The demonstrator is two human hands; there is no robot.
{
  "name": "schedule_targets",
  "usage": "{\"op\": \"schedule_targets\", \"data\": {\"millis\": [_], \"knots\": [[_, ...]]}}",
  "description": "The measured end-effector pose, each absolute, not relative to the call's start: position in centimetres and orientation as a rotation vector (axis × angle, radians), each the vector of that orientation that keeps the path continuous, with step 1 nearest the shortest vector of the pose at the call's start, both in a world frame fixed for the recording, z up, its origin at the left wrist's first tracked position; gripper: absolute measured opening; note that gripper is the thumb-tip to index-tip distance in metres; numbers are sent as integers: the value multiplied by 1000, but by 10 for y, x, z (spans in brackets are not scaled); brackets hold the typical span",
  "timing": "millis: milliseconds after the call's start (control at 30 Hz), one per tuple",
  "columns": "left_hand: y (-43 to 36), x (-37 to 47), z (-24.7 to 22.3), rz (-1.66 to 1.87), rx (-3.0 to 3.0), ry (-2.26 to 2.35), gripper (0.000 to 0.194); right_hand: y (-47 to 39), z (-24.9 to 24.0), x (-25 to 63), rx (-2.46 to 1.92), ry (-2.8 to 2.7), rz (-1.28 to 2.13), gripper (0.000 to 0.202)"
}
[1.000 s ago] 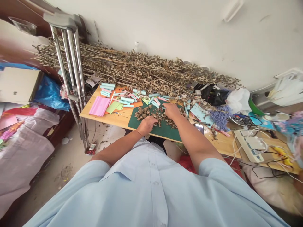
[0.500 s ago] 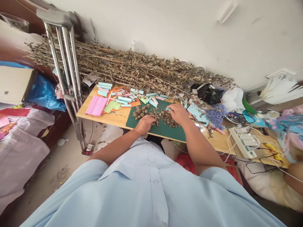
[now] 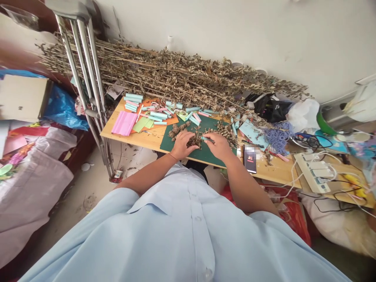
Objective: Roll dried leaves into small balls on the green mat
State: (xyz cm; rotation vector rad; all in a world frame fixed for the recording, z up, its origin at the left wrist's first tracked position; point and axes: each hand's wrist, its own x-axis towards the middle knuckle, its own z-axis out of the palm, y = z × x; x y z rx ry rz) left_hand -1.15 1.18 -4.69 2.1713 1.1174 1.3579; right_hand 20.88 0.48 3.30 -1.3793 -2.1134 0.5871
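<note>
My left hand [image 3: 182, 145] curves its fingers and thumb around a small clump of dried leaves [image 3: 195, 141] on the green cutting mat [image 3: 211, 156]. Opposite it, my right hand [image 3: 219, 144] pinches a small pale blue piece [image 3: 203, 138], perhaps rolled paper, against the edge of that clump. Brown crumpled balls [image 3: 175, 129] sit just beyond my left hand, partly covered by it. A loose pile of dried leaves [image 3: 226, 129] lies behind my right hand.
Pale blue paper rolls [image 3: 158, 115] and pink paper [image 3: 125, 123] lie at the left. Long dried stalks [image 3: 164, 74] line the wall. A phone [image 3: 249, 159] rests right of the mat, near a power strip [image 3: 313, 172]. Crutches [image 3: 88, 66] stand at the left.
My right hand has come back from the leaf pile toward my left hand, with the pale blue piece in it. My left hand has opened wider around the leaves. The phone now shows fully.
</note>
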Motion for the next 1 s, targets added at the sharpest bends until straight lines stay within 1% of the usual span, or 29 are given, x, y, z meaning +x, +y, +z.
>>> {"op": "schedule_targets", "data": {"millis": [67,200,267,400,533,667,767,867,1000], "knots": [[11,-11,-46,1343,2186,1119,54,1,31,200,-1337,-2140,601,26],[11,-11,-47,1319,2232,1063,27,1,29,191,-1292,-2228,586,27],[11,-12,-48,1317,2225,1088,24,6,27,195,-1290,-2257,544,28],[11,-12,-48,1393,2167,1125,22,31,23,213,-1492,-2165,460,30],[11,-12,-49,1376,2181,1088,21,73,18,219,-1696,-2045,411,33],[12,-12,-52,1335,2190,1049,22,120,13,204,-1738,-2047,381,35],[13,-12,-52,1319,2171,1068,24,137,8,195,-1742,-1965,388,37],[12,-12,-50,1311,2150,1083,27,123,4,191,-1668,-1842,510,32],[11,-12,-46,1245,2144,1110,30,67,1,184,-1497,-1541,887,32]]}}
